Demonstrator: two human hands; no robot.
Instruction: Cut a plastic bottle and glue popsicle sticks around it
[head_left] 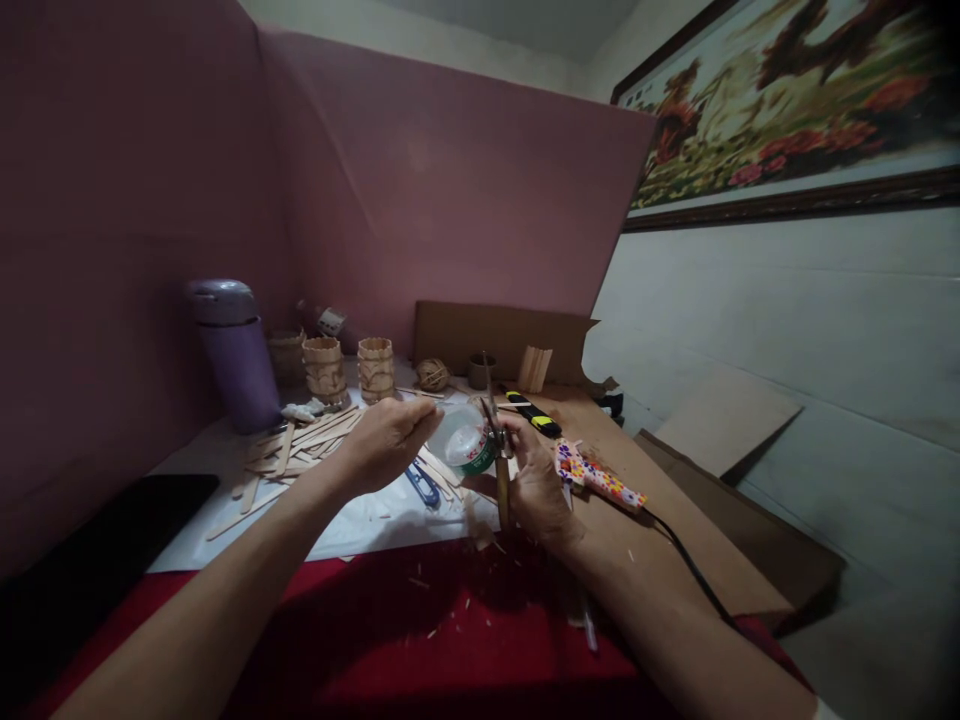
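Note:
Between my hands is a cut piece of clear plastic bottle [459, 432], with a red, white and green label around its side. My left hand [386, 440] pinches the bottle piece at its left edge, fingers closed. In my right hand [541, 485] is a pair of scissors [491, 408], blades pointing up at the bottle's right side and a brown handle hanging below. A blue utility knife [424, 485] lies on the white sheet beneath the bottle piece. Just right of my right hand rests a flower-patterned glue gun [600, 480] with a black cord.
Flat wooden sticks [300, 450] lie in a loose pile at left, near a purple flask [236, 355]. Behind stand wooden-stick cups [324, 370], a twine ball [433, 375] and a small dark cup [481, 370]. A black-and-yellow knife [536, 415] lies on the cardboard [705, 560].

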